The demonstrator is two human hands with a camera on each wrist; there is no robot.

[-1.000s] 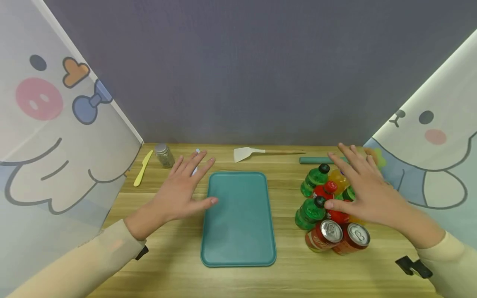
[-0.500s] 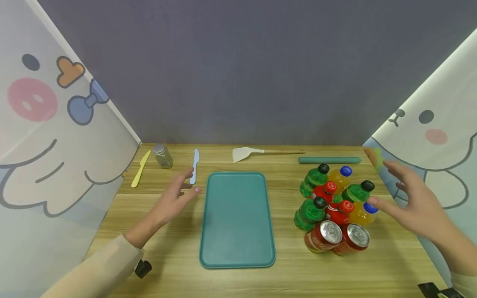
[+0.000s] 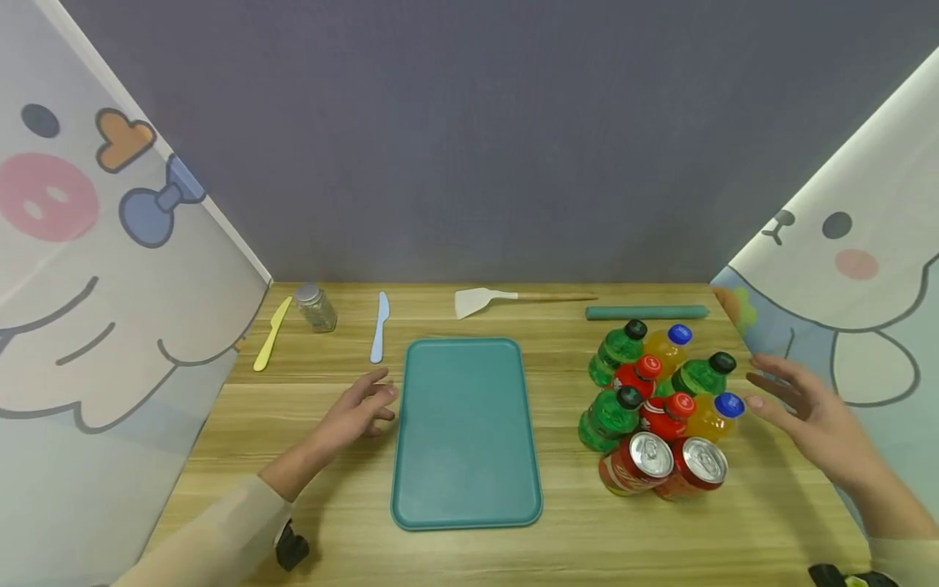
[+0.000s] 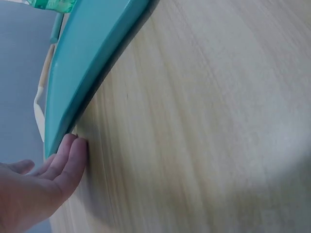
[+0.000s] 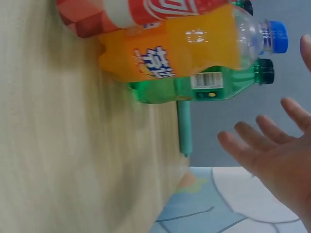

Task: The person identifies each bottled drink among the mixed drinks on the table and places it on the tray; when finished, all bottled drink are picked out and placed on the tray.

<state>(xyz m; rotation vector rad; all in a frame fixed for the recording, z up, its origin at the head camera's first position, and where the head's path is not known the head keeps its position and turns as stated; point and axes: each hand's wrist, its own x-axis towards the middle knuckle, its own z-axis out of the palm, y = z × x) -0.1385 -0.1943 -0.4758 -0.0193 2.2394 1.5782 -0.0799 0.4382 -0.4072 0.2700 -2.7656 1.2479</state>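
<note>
My left hand [image 3: 359, 412] is just beside the left edge of a teal rectangular tray [image 3: 465, 432], its fingers loosely bent and holding nothing. In the left wrist view those fingertips are right at the tray's rim [image 4: 92, 73]. Over on the right, my right hand [image 3: 814, 416] hovers with fingers spread and relaxed, to the right of an orange soda bottle [image 3: 710, 420] with a blue cap. The right wrist view shows a gap between this hand [image 5: 277, 155] and the orange soda bottle [image 5: 194, 43], with a green bottle [image 5: 180, 87] behind it.
Grouped with that bottle are two red soda cans [image 3: 637, 465], green bottles [image 3: 610, 420], red-capped bottles [image 3: 637, 379] and another orange bottle [image 3: 667, 349]. Along the back lie a yellow knife [image 3: 271, 334], a shaker jar [image 3: 317, 310], a blue knife [image 3: 379, 326], a spatula [image 3: 473, 302] and a teal rod [image 3: 645, 312].
Both hands have lowered toward the table. The left has drawn back from over the blue knife to the tray's side; the right has moved off the bottles to their right.
</note>
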